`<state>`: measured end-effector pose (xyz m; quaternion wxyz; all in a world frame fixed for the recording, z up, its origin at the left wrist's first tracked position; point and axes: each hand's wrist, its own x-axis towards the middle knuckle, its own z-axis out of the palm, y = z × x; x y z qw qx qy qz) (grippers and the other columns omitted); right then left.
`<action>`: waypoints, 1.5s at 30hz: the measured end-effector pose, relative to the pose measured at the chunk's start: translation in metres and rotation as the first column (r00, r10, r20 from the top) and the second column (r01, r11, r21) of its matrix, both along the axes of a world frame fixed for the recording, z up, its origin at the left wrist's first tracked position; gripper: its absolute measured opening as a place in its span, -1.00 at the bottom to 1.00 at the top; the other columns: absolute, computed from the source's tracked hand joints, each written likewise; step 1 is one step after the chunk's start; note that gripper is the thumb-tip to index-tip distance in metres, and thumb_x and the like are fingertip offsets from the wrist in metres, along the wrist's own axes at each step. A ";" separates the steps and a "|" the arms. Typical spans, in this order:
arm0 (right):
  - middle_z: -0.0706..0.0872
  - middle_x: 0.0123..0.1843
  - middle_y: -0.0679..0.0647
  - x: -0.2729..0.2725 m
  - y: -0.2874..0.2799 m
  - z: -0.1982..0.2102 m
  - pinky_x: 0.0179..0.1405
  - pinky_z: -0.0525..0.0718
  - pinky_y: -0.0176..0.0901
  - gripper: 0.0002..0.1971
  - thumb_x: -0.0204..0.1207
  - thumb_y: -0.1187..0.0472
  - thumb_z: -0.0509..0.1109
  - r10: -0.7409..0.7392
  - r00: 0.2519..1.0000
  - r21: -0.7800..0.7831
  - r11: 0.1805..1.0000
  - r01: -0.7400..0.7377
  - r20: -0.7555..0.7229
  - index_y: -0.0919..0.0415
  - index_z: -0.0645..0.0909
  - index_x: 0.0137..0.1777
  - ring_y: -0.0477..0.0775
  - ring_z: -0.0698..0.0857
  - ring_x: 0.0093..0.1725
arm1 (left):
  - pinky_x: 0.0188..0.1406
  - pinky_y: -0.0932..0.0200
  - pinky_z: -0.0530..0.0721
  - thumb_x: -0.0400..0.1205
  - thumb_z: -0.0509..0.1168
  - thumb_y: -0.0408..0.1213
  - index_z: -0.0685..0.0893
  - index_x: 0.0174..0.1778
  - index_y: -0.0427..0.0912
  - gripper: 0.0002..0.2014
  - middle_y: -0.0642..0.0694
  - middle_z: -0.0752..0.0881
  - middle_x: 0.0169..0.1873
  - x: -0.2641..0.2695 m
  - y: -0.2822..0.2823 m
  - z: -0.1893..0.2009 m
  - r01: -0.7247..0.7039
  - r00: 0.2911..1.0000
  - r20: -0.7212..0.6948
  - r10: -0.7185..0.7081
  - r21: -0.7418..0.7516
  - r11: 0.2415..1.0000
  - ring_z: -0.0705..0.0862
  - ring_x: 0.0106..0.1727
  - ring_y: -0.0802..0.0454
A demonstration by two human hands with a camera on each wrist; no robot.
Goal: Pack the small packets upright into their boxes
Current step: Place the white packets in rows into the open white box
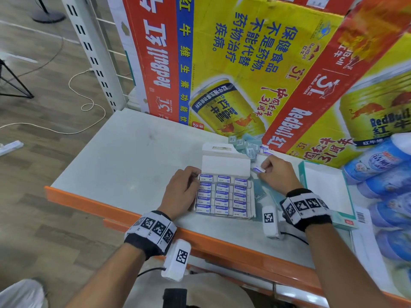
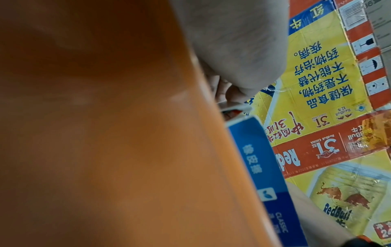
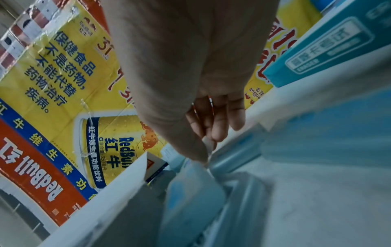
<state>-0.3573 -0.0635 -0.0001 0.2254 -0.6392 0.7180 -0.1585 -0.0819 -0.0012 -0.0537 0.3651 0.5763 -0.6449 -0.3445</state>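
Note:
A white eraser box [image 1: 252, 197] lies open on the shelf, its lid flap [image 1: 225, 166] standing up at the back. Blue-and-white eraser packets [image 1: 223, 196] fill it in upright rows. My left hand [image 1: 189, 181] grips the box's left side near the back corner. In the left wrist view, the left hand [image 2: 230, 95] curls over the top of the box's blue side [image 2: 260, 167]. My right hand [image 1: 268, 168] pinches one small eraser packet [image 1: 258, 169] just right of the lid. The right wrist view shows my right hand [image 3: 211, 130] with that packet [image 3: 208, 144] between thumb and fingers.
Loose packets [image 1: 244, 145] lie piled behind the box, and pale blue ones [image 1: 260, 193] lie at its right. Red Bull cartons [image 1: 233, 63] wall the back. A teal-edged box [image 1: 322, 190] and blue wrapped packs [image 1: 389, 174] stand at the right. The shelf's orange front edge [image 1: 133, 212] runs below.

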 end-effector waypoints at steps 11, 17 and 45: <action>0.43 -0.16 0.09 -0.009 0.026 0.009 -0.23 0.37 -0.44 -0.58 0.54 0.44 0.24 0.157 0.983 -0.119 0.982 -0.145 0.096 -0.05 0.57 0.26 -0.06 0.46 -0.23 | -0.09 0.15 0.52 0.54 0.08 -0.12 0.56 0.05 0.09 -0.77 0.12 0.66 -0.14 0.000 0.001 0.000 0.013 1.000 0.006 -0.013 0.000 1.000 0.58 -0.03 0.14; 0.60 -0.21 -0.03 -0.003 0.038 0.019 -0.17 0.57 -0.24 -0.69 0.43 0.31 0.45 0.071 0.952 -0.165 0.986 -0.021 0.299 -0.09 0.45 -0.06 -0.03 0.62 -0.24 | -0.09 0.18 0.51 0.54 0.07 -0.10 0.55 0.05 0.10 -0.77 0.10 0.67 -0.13 0.000 0.001 0.000 0.019 1.000 0.012 -0.019 0.006 1.000 0.58 -0.03 0.16; 0.57 -0.02 0.09 0.109 0.066 0.017 -0.03 0.63 0.00 -0.94 0.49 0.38 0.34 0.454 0.890 -0.134 0.885 -0.446 0.032 0.28 0.63 -0.10 0.04 0.60 -0.13 | -0.03 0.16 0.47 0.50 0.07 -0.17 0.58 0.05 0.00 -0.73 0.11 0.64 -0.14 -0.001 0.002 0.006 -0.008 0.999 -0.040 0.009 0.036 0.999 0.55 -0.01 0.11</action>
